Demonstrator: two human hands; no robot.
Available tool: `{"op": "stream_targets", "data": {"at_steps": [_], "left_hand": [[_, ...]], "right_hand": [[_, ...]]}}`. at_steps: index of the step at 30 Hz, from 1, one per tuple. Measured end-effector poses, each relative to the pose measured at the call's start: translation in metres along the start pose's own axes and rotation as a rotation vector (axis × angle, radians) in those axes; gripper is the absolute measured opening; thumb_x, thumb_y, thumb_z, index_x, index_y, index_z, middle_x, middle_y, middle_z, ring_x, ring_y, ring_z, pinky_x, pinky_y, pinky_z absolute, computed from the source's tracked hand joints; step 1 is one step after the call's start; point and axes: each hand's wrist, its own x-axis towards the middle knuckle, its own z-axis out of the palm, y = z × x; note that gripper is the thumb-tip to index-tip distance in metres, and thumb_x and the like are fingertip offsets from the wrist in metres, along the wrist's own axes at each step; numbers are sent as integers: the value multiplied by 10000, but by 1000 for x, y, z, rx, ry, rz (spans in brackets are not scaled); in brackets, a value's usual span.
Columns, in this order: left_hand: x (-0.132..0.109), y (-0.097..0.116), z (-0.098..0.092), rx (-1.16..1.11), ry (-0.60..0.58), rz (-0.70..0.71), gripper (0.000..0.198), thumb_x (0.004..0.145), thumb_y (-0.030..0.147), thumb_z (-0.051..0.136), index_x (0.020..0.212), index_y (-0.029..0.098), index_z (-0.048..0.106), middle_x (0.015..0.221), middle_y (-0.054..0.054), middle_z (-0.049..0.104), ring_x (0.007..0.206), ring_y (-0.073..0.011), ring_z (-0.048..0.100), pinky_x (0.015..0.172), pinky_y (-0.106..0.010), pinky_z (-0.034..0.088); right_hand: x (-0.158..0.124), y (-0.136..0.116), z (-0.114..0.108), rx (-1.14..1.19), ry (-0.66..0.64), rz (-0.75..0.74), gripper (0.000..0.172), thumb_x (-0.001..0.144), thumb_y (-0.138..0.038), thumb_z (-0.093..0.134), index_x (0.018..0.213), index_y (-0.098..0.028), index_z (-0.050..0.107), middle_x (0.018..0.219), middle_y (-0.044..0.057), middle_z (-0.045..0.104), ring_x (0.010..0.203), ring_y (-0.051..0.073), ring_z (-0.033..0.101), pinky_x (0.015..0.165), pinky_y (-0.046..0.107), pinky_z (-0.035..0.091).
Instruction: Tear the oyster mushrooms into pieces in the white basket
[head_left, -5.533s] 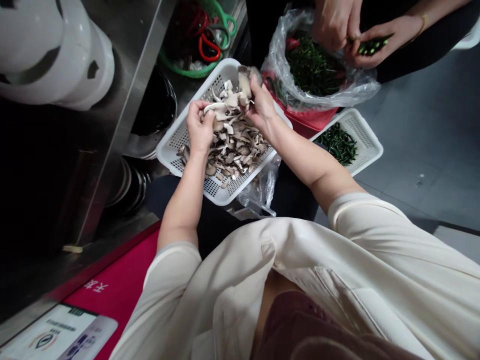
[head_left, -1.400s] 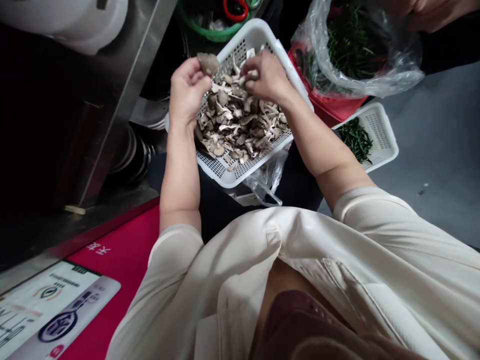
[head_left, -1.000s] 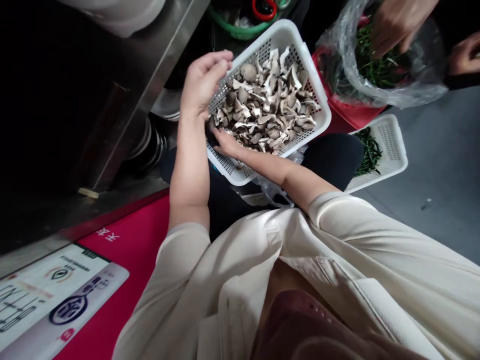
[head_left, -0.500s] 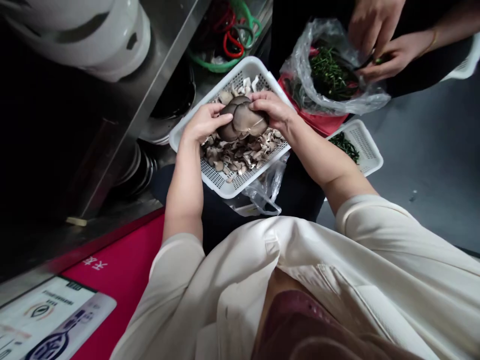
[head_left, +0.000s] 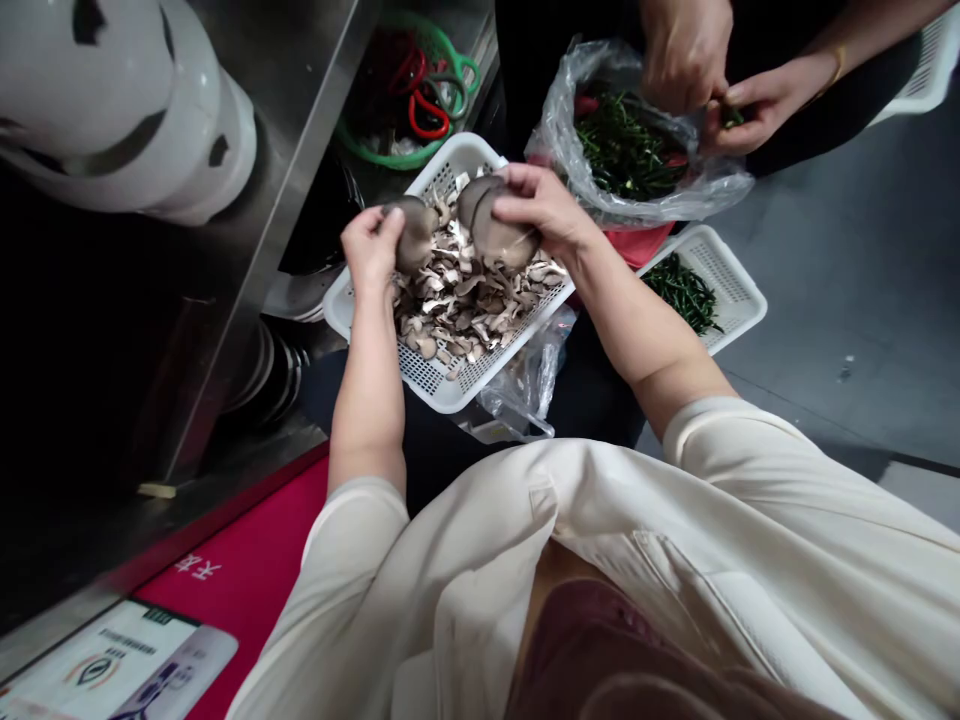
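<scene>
Head view: a mushroom cap (head_left: 415, 238) and a mushroom cluster (head_left: 501, 235) are positioned above a pile of torn mushrooms (head_left: 469, 312), apart from each other. The grip of the left hand (head_left: 371, 250) pinches the mushroom cap between thumb and fingers. The grip of the right hand (head_left: 551, 210) is closed on the upper edge of the mushroom cluster, thumb laid across it. The pile occupies a white perforated basket (head_left: 421, 372); a clear plastic bag (head_left: 531, 385) is located just below its near edge.

Beyond the right forearm, a white tray (head_left: 739, 290) contains green peppers (head_left: 679, 293). Above it, a red container (head_left: 637, 243) carries a clear liner bag (head_left: 712, 200) with cut greens (head_left: 626, 150). A co-worker's hands (head_left: 686, 60) hold a small green piece over this bag. Scissors with red handles (head_left: 427, 115) lie in a green basket (head_left: 397, 158). At upper left, a white cylindrical vessel (head_left: 135, 110) stands on a metal shelf (head_left: 300, 130).

Markings: the magenta panel (head_left: 259, 545) reads "天友" in white. The white label (head_left: 142, 640) beside it bears an eye-like emblem inside a ring; its fine print is too small to read, and a purple logo is cut off at the frame edge.

Difference from the frame half a second earlier: both hands then met on overlapping caps; now each hand holds a separate piece.
</scene>
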Motion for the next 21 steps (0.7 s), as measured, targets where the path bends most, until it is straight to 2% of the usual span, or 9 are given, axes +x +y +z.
{"op": "stream_targets", "data": {"at_steps": [2, 4, 6, 8, 11, 14, 18, 19, 21], "left_hand": [[-12, 6, 8, 12, -177, 43, 344, 755, 413, 951, 738, 205, 677, 787, -20, 660, 971, -227, 680, 934, -335, 554], [-23, 11, 13, -32, -280, 58, 293, 773, 405, 922, 813, 198, 720, 873, -55, 697, 1025, -251, 697, 995, -351, 553], [-30, 16, 13, -120, -307, 15, 328, 796, 411, 910, 978, 193, 745, 914, -70, 700, 927, -224, 686, 927, -352, 566], [-33, 18, 10, -166, -347, -95, 419, 773, 385, 934, 1081, 191, 727, 912, -67, 687, 785, -189, 647, 792, -335, 568], [-32, 13, 8, -151, -394, -234, 383, 730, 335, 966, 927, 180, 677, 838, -53, 642, 711, -186, 648, 692, -306, 560], [-26, 3, 8, -174, -312, -235, 367, 794, 358, 929, 847, 183, 611, 797, -40, 599, 770, -205, 689, 737, -315, 576], [-12, -7, -2, -220, -108, -189, 340, 832, 412, 882, 866, 212, 610, 852, -43, 629, 821, -191, 686, 727, -292, 549], [-11, -8, -4, -211, -75, -173, 342, 811, 417, 893, 866, 217, 620, 854, -44, 636, 821, -192, 680, 708, -287, 537], [-11, -6, -6, -158, -92, -141, 356, 762, 415, 929, 878, 220, 655, 843, -49, 639, 850, -212, 681, 712, -292, 536]], "right_hand": [[-2, -2, 3, -85, -94, -49, 646, 428, -315, 1008, 961, -189, 665, 985, 23, 687, 1033, 222, 644, 899, 295, 553], [-1, 0, 11, -136, -141, -43, 680, 396, -298, 1024, 963, -197, 662, 989, 15, 695, 1067, 237, 654, 898, 304, 564], [0, 4, 17, -127, -190, 36, 633, 429, -359, 1020, 920, -183, 662, 934, 18, 698, 997, 226, 657, 860, 314, 568], [1, 7, 21, -67, -198, 116, 600, 449, -429, 1010, 865, -163, 670, 866, 25, 697, 897, 198, 638, 836, 319, 563], [3, 9, 20, 37, -120, 155, 626, 388, -451, 1016, 822, -167, 667, 815, 28, 705, 841, 176, 613, 845, 325, 550], [9, 10, 12, 73, -63, 150, 655, 354, -516, 998, 789, -211, 615, 758, 23, 686, 874, 197, 636, 834, 340, 533], [12, 3, -7, 108, 41, 29, 647, 431, -584, 964, 807, -231, 573, 760, 8, 668, 877, 187, 656, 827, 326, 530], [10, -1, -10, 92, 29, 4, 632, 435, -554, 971, 811, -225, 584, 788, 8, 679, 866, 176, 650, 822, 314, 529], [5, -10, -11, 2, -95, 4, 587, 434, -481, 982, 813, -207, 627, 849, 13, 701, 847, 159, 633, 802, 295, 523]]}}
